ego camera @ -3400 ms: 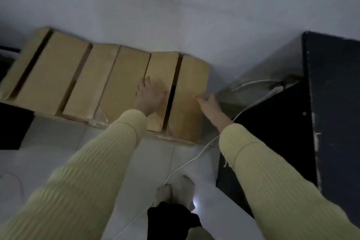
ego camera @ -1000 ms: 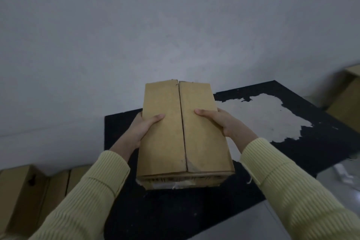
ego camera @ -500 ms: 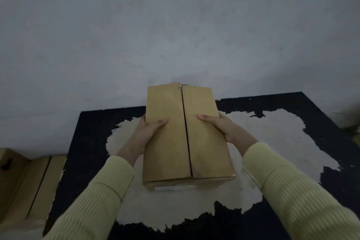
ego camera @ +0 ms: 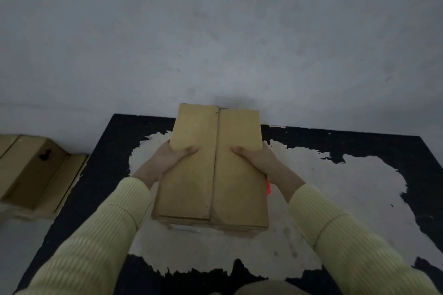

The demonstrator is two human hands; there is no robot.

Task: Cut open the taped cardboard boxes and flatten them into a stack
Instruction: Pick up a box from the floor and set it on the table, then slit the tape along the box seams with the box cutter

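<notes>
Thumbs (ego camera: 188, 151) over top, both hands, left hand (ego camera: 165, 160) and right hand (ego camera: 260, 158), grip closed brown rectangular cardboard box (ego camera: 213, 175) by its sides above worn black tabletop (ego camera: 374, 151).

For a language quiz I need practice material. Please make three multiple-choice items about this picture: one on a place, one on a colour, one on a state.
1. Where is the box that the left hand and the right hand hold? A on the floor; B over the black table; C on a shelf.
2. What colour are the sleeves? A red; B blue; C pale yellow.
3. How are the box's top flaps? A closed, meeting at a seam; B standing open; C torn off.
Answers: 1 B, the table lies under it. 2 C, both arms show it. 3 A, the flaps lie flat, edge to edge.
</notes>
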